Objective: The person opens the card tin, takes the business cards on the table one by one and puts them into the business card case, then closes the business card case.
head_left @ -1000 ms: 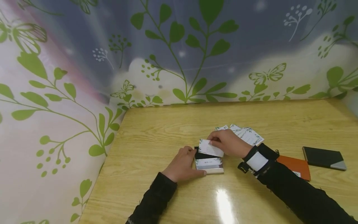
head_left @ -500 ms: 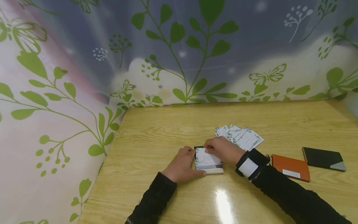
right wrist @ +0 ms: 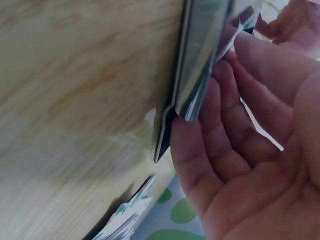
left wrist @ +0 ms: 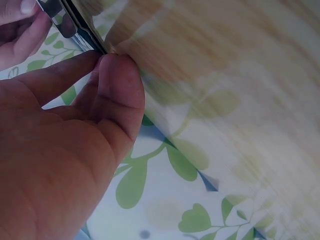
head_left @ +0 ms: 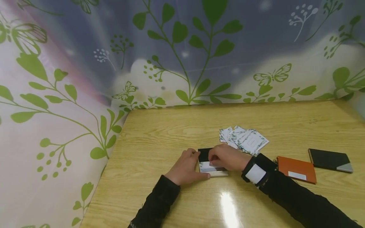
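Note:
An open black and silver card case lies on the wooden table. My left hand holds its left side, fingers at the far corner and thumb along the near edge. In the left wrist view the left hand's fingertips meet the case's metal edge. My right hand covers the case from the right and pinches a white card lying in it. In the right wrist view the right hand's fingers curl under the case.
A fan of several leaf-printed cards lies just behind my right hand. An orange card case and a black and grey one lie at the right. Leaf-patterned walls close the table's left and back sides.
My right hand has brought the white card down from above the case and slid it into the open case. The left hand has stayed on the case.

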The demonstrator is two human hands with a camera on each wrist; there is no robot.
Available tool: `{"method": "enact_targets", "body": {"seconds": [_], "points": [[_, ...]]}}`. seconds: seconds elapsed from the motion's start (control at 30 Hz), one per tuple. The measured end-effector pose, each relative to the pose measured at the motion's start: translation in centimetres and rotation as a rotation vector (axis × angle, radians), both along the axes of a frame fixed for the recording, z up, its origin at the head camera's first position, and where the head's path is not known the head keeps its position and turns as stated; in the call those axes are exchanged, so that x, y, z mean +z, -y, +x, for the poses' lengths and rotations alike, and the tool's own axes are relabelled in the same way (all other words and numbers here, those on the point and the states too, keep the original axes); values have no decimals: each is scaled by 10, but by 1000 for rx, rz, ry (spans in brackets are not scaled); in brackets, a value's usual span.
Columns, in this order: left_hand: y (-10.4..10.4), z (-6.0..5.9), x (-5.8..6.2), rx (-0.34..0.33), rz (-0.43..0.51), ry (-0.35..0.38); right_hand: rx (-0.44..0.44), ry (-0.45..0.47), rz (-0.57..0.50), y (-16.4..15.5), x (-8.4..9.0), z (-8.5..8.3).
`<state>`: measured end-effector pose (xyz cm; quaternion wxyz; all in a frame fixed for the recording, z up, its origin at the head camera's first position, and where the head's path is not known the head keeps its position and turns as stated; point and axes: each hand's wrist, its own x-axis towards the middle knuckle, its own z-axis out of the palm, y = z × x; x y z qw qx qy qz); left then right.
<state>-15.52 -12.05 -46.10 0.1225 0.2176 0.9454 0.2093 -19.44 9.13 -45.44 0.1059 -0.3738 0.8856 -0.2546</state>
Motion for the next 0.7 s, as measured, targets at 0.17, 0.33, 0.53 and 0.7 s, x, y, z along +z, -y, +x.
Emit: {"method": "enact_targets", "body": {"seconds": [0.17,0.33,0.53,0.7], "points": [[-1,0,-1,-2,-5,-15,-119,-78,15,-9,0,-5],[-2,0,-3,0,-23,-23,-338,-300,29,-30,2,-16],[-2,-1,-2,-3,-24,-16,-506,-291,157,-56,8,-23],[-1,0,-1,-2,-27,-11,-499,-174,234,-62,12,-23]]}}
